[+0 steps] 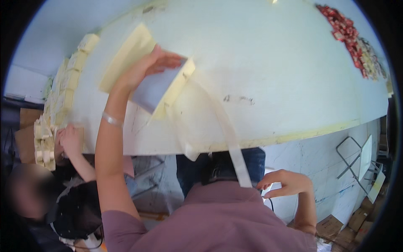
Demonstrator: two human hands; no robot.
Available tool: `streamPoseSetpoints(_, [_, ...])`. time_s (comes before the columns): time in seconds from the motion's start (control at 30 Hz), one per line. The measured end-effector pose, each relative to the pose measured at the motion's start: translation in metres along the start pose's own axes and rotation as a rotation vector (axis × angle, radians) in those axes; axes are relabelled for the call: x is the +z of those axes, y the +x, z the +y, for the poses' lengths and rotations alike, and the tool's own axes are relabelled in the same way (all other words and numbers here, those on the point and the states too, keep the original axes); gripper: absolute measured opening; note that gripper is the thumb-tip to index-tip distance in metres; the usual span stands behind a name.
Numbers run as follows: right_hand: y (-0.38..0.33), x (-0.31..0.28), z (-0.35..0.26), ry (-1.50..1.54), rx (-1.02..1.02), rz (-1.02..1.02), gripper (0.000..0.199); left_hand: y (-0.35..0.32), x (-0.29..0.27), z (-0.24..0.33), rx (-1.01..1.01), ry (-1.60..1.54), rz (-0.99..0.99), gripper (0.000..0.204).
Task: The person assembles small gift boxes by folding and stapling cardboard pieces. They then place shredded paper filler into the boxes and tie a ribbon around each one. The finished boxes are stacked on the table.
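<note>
Here, hands (149,66) (290,181) well apart.

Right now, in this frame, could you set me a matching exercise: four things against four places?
1. left hand
2. right hand
3. silver bracelet
4. heap of red pieces

A. around the left forearm
B. far right of the tabletop
C. at the ribboned cream carton
D. off the tabletop, on the person's right

Pairs: 1-C, 2-D, 3-A, 4-B
</note>
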State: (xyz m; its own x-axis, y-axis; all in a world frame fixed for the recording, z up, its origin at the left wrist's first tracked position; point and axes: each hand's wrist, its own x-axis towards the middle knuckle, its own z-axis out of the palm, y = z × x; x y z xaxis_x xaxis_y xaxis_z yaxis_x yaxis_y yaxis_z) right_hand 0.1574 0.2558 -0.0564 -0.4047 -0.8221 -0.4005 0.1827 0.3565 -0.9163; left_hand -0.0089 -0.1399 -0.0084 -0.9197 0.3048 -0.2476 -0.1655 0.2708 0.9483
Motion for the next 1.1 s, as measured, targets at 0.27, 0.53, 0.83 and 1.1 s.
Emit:
streamPoseSetpoints(0.27, [0.073,-0.185,-0.05,-0.317,-0.378,0.993,0.03,-0.064,0.047,0.041,0.222,0.844,0.159,0.045])
streamPoseSetpoints(0.53, [0.152,-0.452,-0.097,-1.305,-0.545,1.551,0.062,-0.102,-0.027,-0.006,-0.032,0.997,0.704,0.013])
streamPoseSetpoints(0.83, [0.185,-0.591,-0.127,-0.679,-0.272,1.291,0.076,-0.125,-0.052,-0.017,-0.057,1.249,0.94,0.022])
streamPoseSetpoints(1.1, [0.199,-0.459,-0.14,-0.61,-0.379,1.231,0.056,-0.095,0.024,0.002,0.5,0.99,0.946,0.034])
